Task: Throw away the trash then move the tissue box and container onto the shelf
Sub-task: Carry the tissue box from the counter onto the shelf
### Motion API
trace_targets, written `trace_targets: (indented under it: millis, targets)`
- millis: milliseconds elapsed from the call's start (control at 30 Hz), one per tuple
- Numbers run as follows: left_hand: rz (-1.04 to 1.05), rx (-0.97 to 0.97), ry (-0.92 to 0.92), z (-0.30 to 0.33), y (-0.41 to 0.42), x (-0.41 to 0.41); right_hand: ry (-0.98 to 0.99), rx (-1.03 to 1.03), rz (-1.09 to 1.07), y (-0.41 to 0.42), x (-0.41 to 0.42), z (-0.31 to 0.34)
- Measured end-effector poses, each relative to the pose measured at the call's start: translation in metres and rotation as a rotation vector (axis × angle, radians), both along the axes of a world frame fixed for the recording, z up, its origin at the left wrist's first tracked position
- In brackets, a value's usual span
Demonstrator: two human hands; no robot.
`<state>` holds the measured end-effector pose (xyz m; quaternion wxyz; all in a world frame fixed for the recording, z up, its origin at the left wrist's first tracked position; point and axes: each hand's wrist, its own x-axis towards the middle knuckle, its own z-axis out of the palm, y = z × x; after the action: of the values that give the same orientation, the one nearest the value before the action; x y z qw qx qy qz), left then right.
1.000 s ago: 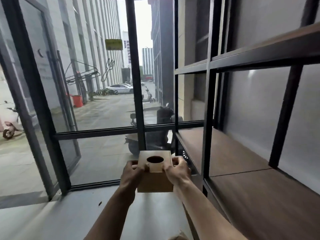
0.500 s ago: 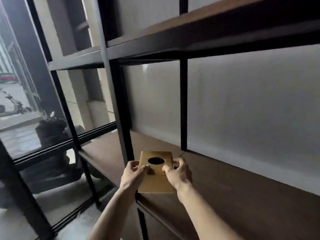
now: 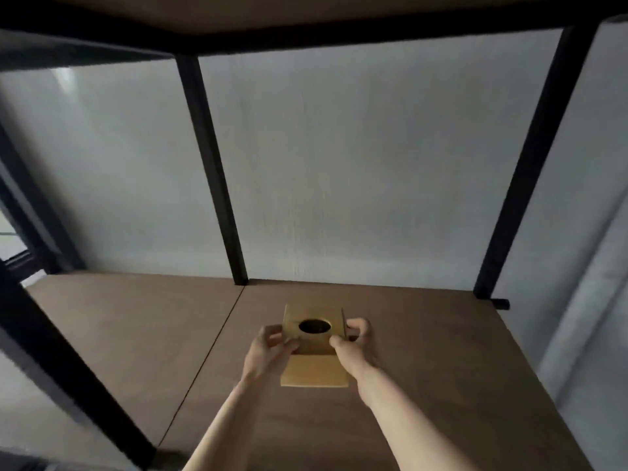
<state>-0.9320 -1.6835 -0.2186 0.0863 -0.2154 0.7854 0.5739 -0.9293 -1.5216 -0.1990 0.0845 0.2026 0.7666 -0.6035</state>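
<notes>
A tan wooden tissue box (image 3: 314,368) with a round hole in its top is over the brown shelf board (image 3: 424,362), at or just above its surface; I cannot tell if it touches. My left hand (image 3: 268,348) grips its left side, thumb on the top. My right hand (image 3: 353,341) grips the right side, fingers curled round the edge. No container or trash is in view.
The shelf has black metal posts, one (image 3: 210,171) at the back left of the box and one (image 3: 530,164) at the back right. Another post (image 3: 64,379) slants at the front left. A shelf board (image 3: 306,11) spans overhead. A pale wall stands behind.
I have turned from the window to face the shelf, and both hands have carried the tissue box in over the shelf board and lowered it.
</notes>
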Motion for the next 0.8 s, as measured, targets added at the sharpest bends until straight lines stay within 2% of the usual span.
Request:
trace_targets:
  millis: [133,267,433,800]
  targets:
    - [-0.008,-0.043,-0.032,-0.024,-0.003,-0.005,-0.01,0.059,0.006,0.004,0.003,-0.014]
    - [-0.048,-0.103,-0.062,-0.022,0.004,0.011,-0.058,0.155,-0.005,0.007,0.014,-0.024]
    - [-0.059,-0.047,-0.147,-0.068,-0.009,0.02,-0.11,0.239,-0.007,-0.014,0.026,-0.06]
    - [-0.108,-0.097,-0.168,-0.102,-0.02,0.021,-0.137,0.257,0.082,-0.024,0.029,-0.103]
